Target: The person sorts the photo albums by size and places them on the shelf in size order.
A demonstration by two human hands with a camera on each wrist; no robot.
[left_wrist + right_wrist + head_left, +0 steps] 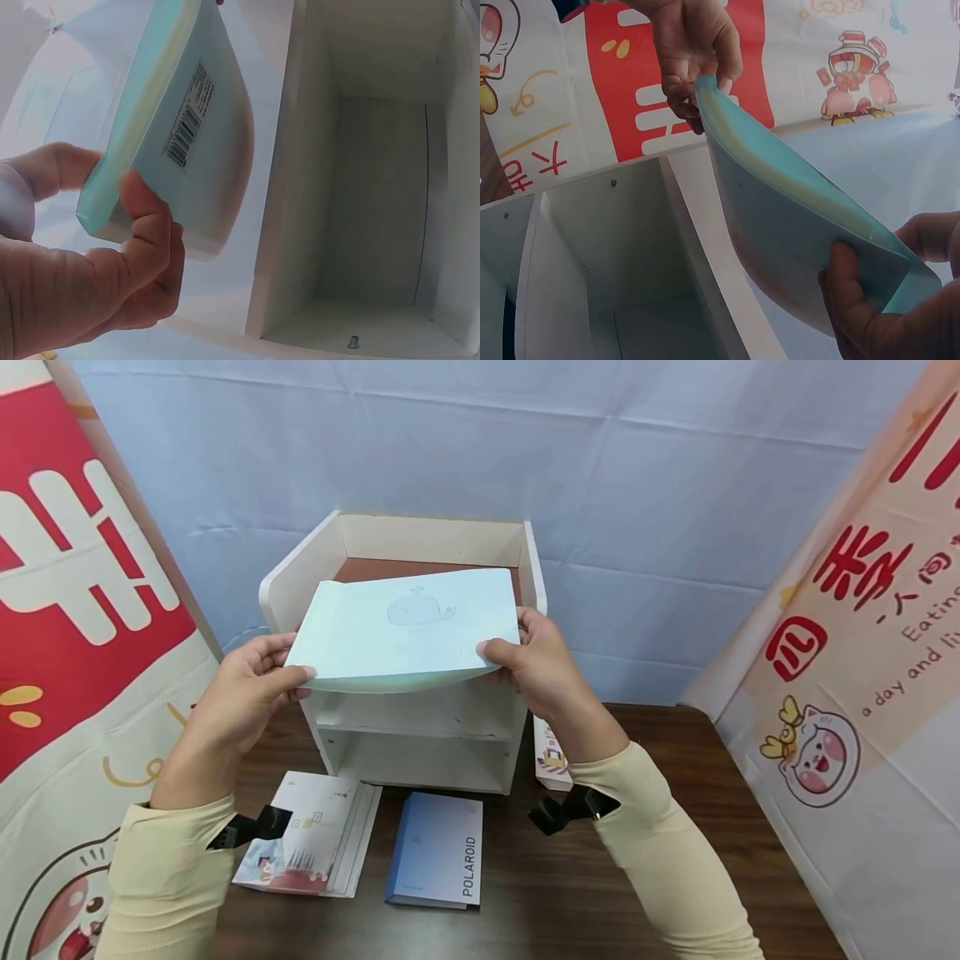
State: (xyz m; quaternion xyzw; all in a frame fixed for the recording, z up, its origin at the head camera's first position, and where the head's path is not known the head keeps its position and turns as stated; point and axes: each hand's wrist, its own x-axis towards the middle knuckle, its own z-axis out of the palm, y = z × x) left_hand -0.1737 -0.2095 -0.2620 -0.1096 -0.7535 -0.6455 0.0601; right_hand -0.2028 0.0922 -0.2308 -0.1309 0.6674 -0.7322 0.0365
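Observation:
Both hands hold a pale blue notebook [397,627] with a whale drawn on its cover, raised in front of the white shelf unit's top. My left hand [251,681] pinches its left end, thumb on the cover and fingers beneath. The right hand [543,664] grips the right end the same way. Between the hands the notebook sags, its page edges showing in the right wrist view. On its underside, a barcode label [189,116] appears in the left wrist view. The shelf unit [431,764] has a brown top surface [360,568] behind the notebook.
On the dark wooden table [675,860], a stack of illustrated booklets [315,827] lies at left and a blue POLAROID book [438,852] in front of the unit. A patterned box [551,756] stands by its right side. Printed cloths [847,635] hang at both sides.

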